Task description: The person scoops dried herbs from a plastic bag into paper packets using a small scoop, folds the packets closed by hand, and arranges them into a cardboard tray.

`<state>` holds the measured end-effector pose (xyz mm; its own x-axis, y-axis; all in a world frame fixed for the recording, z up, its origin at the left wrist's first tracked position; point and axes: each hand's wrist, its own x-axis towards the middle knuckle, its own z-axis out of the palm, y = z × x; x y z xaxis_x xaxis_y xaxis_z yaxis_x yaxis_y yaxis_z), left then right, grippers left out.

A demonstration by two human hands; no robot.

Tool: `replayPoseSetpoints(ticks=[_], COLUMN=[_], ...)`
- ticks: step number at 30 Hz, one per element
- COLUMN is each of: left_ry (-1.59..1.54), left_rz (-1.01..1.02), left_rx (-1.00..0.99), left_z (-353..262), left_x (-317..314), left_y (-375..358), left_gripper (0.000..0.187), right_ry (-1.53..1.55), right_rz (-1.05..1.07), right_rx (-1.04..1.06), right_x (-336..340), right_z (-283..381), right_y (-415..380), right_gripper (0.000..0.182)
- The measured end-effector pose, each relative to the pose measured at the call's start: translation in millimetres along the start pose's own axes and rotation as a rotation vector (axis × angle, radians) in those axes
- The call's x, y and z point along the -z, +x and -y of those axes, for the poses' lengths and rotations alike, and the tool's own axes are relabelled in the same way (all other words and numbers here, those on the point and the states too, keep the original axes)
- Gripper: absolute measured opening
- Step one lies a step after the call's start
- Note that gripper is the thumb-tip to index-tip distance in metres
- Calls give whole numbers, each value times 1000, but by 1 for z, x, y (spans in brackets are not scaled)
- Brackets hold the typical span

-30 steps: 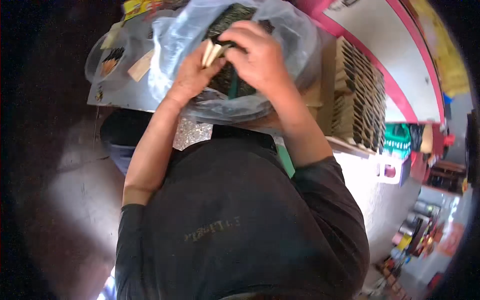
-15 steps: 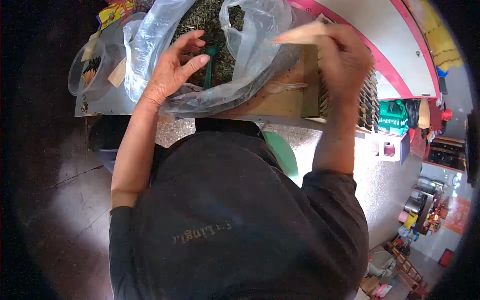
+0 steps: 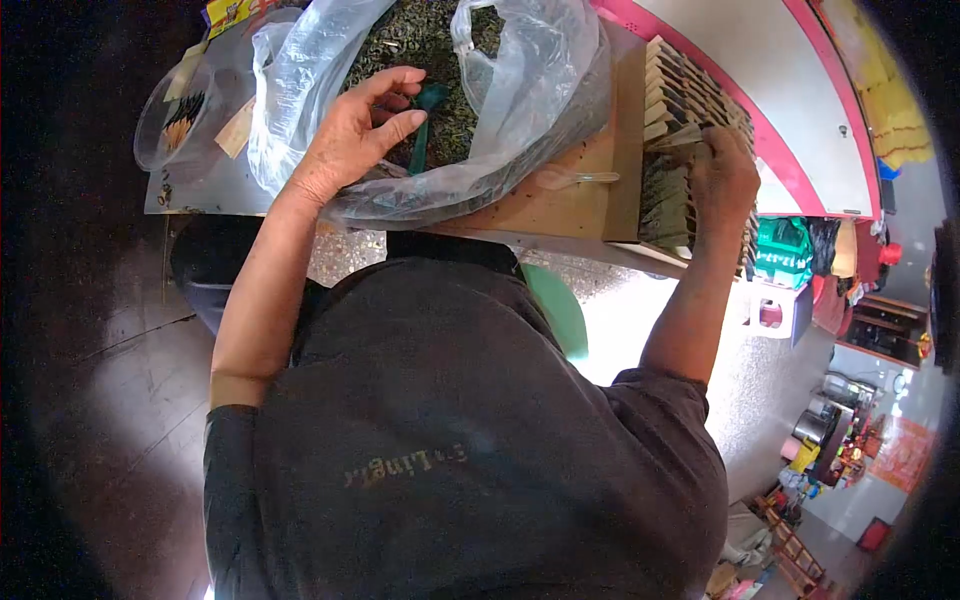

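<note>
A large clear plastic bag [image 3: 520, 80] lies open on the table, holding dark dried leaf-like bits [image 3: 455, 125]. A green scoop [image 3: 420, 140] rests on the bits, its handle pointing towards me. My left hand [image 3: 355, 135] hovers over the bag right beside the scoop, thumb and fingers apart and slightly curled. At the right, my right hand [image 3: 725, 175] is over a cardboard box [image 3: 627, 160] with rows of pale paper packets [image 3: 668, 95] standing in it. Its fingers pinch a pale paper packet [image 3: 677, 140] among the others; the fingertips are partly hidden.
A clear plastic tub [image 3: 150, 140] with dark-tipped pale sticks stands at the left beside a pale card [image 3: 235, 135]. A clear plastic spoon [image 3: 580, 177] lies between bag and box. Beyond the box curves a pink-edged white panel [image 3: 760, 60]. A green stool [image 3: 558, 310] is below.
My right hand has moved down and right with the pale packet, from above the table into the box's rows. My left hand has shifted slightly right, nearer the green scoop.
</note>
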<state>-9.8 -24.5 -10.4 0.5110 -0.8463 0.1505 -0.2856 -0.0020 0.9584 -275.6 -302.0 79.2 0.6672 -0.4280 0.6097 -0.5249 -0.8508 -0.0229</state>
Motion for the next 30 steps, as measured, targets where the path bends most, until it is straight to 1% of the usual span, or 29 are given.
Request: replayPoseSetpoints(ticks=[3,5,7,9,10,11,12,13,15,18,20,21,23,25,27,30], left_ry=[38,17,40,68,43,18,19,48,77,17,49,49,49,71,93,41], left_rz=[-8,-62,-67,-74,-67,-59,-62,-65,-72,-82,-16,-16,-62,-65,-69,-65], left_rx=[-14,-71,-89,-107,-89,-71,-70,-70,-69,-73,45,46,-51,-54,-56,-58], left_z=[4,7,7,8,11,12,11,8,7,6,0,0,1,0,1,0], left_x=[-1,-3,-4,-4,-4,-4,-4,-4,-4,-3,0,-1,-2,-2,-2,-2], left_y=[-1,0,1,1,2,2,2,2,0,0,-2,-2,-1,-2,-2,-2], left_gripper=[42,40,40,41,41,41,41,40,40,38,36,36,35,35,35,35], right_ry=[37,22,8,-17,-15,-55,-95,-93,-180,-122,-104,-90,-75,-61,-71,-125], right_rz=[17,29,41,108,108,160,212,210,315,277,266,256,243,233,281,315], right_rx=[-27,-45,-63,-47,-44,-79,-113,-110,-98,-93,-90,-92,-68,-45,-119,-157], right_x=[-9,-20,-35,-50,-54,-58,-60,-59,-54,-56,-52,-50,-45,-40,-36,-37], right_z=[-8,-8,-12,-17,-16,-14,-12,-11,-9,-12,-9,-8,-7,-5,-2,-3], right_y=[-2,-4,-7,-9,-9,-11,-10,-8,-4,-5,-5,-6,-8,-8,-8,-6], right_gripper=[6,6,6,7,7,7,8,8,10,10,10,10,11,12,15,18])
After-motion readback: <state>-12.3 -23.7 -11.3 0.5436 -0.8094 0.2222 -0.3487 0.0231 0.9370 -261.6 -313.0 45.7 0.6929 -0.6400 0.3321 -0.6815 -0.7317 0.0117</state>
